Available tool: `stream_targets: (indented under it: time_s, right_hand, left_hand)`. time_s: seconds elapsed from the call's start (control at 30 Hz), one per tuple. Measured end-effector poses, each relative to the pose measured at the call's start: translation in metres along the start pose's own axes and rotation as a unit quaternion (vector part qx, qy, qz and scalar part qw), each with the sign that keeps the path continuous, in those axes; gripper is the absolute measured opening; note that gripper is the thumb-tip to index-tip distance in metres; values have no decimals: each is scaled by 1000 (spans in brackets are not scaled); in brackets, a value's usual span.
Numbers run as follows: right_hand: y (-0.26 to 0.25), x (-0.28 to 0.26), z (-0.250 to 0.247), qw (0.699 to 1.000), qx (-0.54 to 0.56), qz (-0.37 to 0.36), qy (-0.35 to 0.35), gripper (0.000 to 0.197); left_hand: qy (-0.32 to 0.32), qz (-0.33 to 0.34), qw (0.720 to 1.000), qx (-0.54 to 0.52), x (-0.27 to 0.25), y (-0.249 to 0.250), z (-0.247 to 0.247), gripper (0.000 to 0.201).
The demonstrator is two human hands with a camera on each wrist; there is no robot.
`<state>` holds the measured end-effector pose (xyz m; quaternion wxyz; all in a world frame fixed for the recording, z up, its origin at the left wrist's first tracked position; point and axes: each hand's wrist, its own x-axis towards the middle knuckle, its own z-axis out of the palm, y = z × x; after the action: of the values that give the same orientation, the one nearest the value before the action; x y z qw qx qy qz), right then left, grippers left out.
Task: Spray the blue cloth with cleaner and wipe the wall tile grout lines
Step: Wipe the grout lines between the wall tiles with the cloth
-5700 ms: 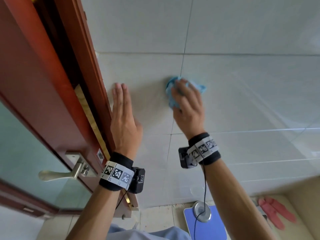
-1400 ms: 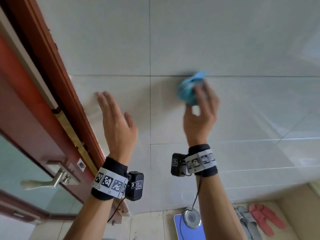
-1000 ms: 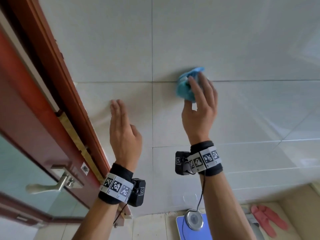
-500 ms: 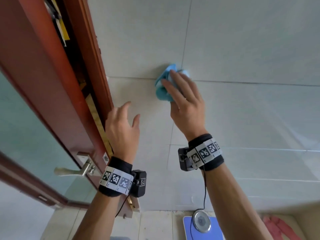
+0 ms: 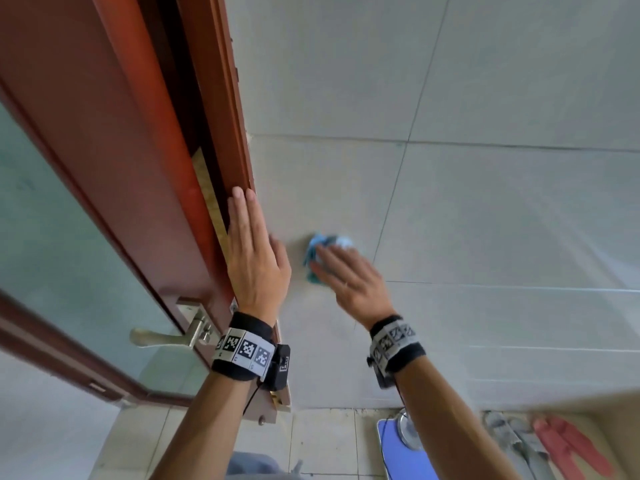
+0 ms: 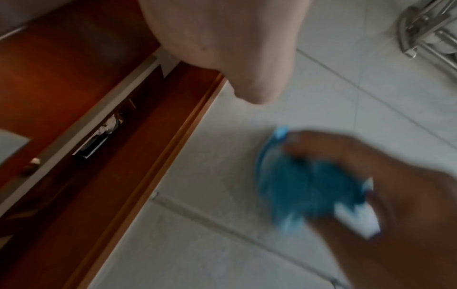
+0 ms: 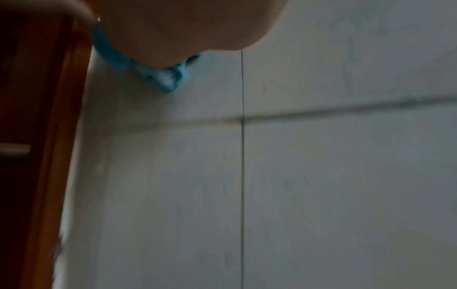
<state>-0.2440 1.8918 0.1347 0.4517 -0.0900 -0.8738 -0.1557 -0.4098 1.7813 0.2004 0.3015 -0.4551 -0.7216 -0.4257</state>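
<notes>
2 hands up: right hand [image 5: 349, 282] fingers press crumpled blue cloth [image 5: 322, 249] onto glossy wall tile [image 5: 485, 216]; left hand [image 5: 254, 261] flat, fingers together, on wooden door frame [image 5: 221, 109].

The wall tiles [image 5: 485, 209] look smooth and faintly glossy. The cloth [image 5: 323, 245] is soft, crumpled blue fabric; the door frame [image 5: 214, 98] is polished reddish wood, its handle [image 5: 162, 337] brushed metal
</notes>
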Motion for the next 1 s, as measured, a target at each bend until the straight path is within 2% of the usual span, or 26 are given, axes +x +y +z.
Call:
stream_targets:
  time_s: [0.07, 0.17, 0.27, 0.37, 0.47, 0.57, 0.67, 0.73, 0.8, 0.87, 0.93, 1.0]
  right_hand:
    - [-13, -36, 14, 997, 22, -16, -67, 33]
    - [-17, -35, 8, 997, 21, 0, -68, 35]
    - [-2, 26, -22, 999, -4, 35, 32, 35]
    - [18, 97, -45, 987, -49, 60, 142, 33]
    - [17, 127, -39, 975, -54, 89, 195, 34]
    - [3, 108, -19, 984, -63, 53, 158, 36]
    - [-10, 69, -8, 997, -57, -43, 37, 38]
    - [-12, 59, -14, 997, -47, -69, -9, 39]
    - [-8, 76, -29, 998, -45, -28, 24, 37]
    - [-1, 117, -50, 993, -61, 20, 97, 34]
    - [6, 162, -69, 984, -71, 29, 161, 33]
    - [12, 197, -77, 979, -73, 29, 187, 30]
  left_hand:
    - [5, 5, 1000, -25, -6, -5, 6, 73]
    - [7, 7, 999, -51, -15, -11, 15, 72]
    - [-1, 10, 997, -78, -20, -15, 21, 74]
    - [12, 5, 994, -109, -20, -14, 24, 79]
    - [12, -1, 990, -141, -21, -17, 25, 81]
    - [7, 4, 986, -168, -21, -24, 28, 76]
    - [14, 15, 984, -177, -22, -27, 27, 67]
    - [20, 15, 983, -181, -22, -30, 27, 64]
    - [10, 11, 983, -183, -21, -28, 27, 65]
    - [9, -3, 983, -182, -21, -26, 26, 66]
    - [-1, -13, 984, -179, -21, -23, 24, 66]
    - [-11, -8, 985, -171, -21, -23, 23, 66]
